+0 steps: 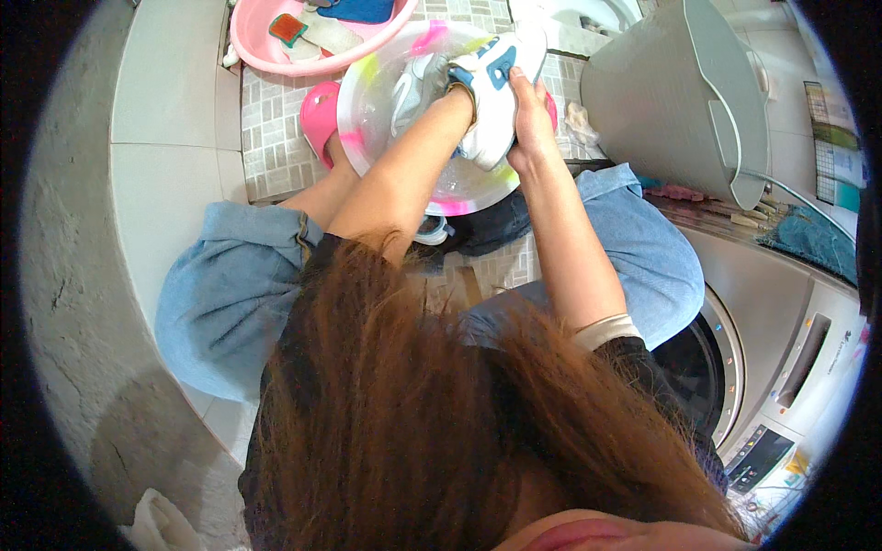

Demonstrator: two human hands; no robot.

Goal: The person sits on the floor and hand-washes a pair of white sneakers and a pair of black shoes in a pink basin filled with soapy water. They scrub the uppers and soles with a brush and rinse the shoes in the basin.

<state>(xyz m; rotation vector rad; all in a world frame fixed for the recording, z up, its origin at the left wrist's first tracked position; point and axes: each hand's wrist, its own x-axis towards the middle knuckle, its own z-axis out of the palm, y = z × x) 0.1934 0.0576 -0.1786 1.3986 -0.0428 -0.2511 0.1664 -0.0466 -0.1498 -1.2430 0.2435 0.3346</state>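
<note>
A white and blue sneaker (490, 131) is held above a round plastic basin (372, 89) with pink and yellow marks. My right hand (532, 117) grips the shoe's right side, fingers partly behind it. Most of my left hand is hidden inside the shoe's opening; only the wrist (463, 103) shows at the collar. A second pale sneaker (412, 89) lies in the basin, left of the held one, with some water or suds around it.
A pink tub (303, 67) at the upper left holds a red-and-green sponge (288, 29) and cloths. A large grey basket (654, 96) stands at the upper right, above a front-loading washing machine (758, 296). Pink clogs (319, 117) rest on the tiled floor.
</note>
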